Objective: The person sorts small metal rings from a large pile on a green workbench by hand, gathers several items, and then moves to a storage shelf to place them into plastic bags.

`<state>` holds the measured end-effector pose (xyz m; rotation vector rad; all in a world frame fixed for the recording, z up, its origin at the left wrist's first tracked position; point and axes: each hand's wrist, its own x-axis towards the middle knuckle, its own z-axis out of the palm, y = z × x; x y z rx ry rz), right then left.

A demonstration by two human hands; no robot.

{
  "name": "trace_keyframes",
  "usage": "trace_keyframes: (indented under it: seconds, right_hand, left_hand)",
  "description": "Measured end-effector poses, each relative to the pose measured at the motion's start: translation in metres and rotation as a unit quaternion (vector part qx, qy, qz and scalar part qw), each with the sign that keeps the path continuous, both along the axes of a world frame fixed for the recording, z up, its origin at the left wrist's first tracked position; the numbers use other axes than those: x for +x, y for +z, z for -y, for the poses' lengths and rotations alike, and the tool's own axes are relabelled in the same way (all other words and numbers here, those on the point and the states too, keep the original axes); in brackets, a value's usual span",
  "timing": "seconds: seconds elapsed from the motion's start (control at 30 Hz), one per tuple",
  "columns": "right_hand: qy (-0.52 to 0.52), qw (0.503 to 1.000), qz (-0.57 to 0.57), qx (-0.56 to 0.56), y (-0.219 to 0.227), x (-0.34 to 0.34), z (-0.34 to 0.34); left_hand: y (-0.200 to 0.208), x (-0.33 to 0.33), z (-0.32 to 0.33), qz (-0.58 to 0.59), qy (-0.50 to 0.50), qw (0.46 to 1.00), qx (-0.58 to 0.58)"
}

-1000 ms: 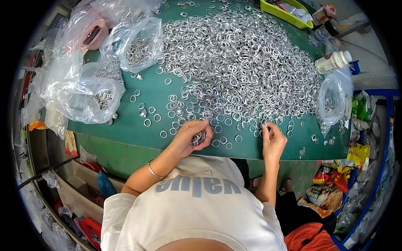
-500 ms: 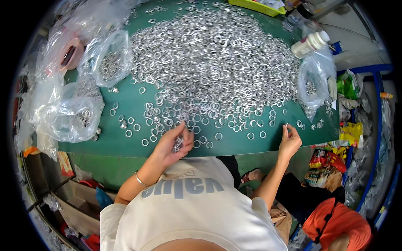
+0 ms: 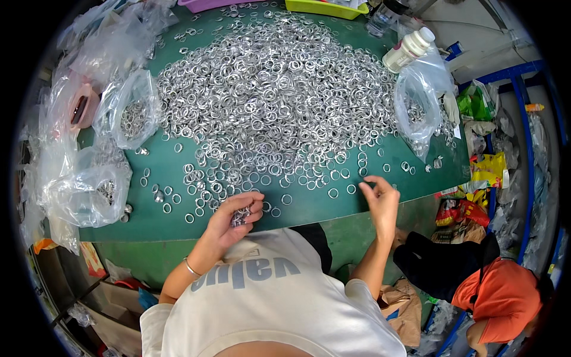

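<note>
A broad heap of silver metal rings covers much of the green table, with loose rings scattered along its near side. My left hand is curled near the table's front edge, closed around several of these rings, which show in the palm. To the right, my right hand hovers by the front edge; its thumb and forefinger are apart and nothing shows between them. Close to its fingertips lies a loose ring.
Clear plastic bags with metal parts, one at the left and one at the right, stand beside the heap. A white bottle and a yellow-green tray are behind. A person in an orange shirt bends at the lower right.
My right hand has moved left and its pinched fingers have parted. My left hand, still closed on rings, is slightly lower. The whole view has shifted, and a purple tray now shows at the back.
</note>
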<state>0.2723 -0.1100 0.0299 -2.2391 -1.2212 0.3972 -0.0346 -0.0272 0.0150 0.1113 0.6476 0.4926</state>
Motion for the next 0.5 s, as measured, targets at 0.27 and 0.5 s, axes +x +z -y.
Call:
trace_keyframes:
  seconds: [0.27,0.5]
  right_hand:
    - [-0.004,0.996,0.074,-0.046,-0.013,-0.008,0.003]
    - [0.061,0.995,0.082,0.012,-0.014,-0.035,-0.027]
  left_hand:
    - [0.000,0.014,0.006,0.073,0.036,0.986,-0.147]
    - [0.019,0.030,0.010,-0.003,0.008,0.984,-0.178]
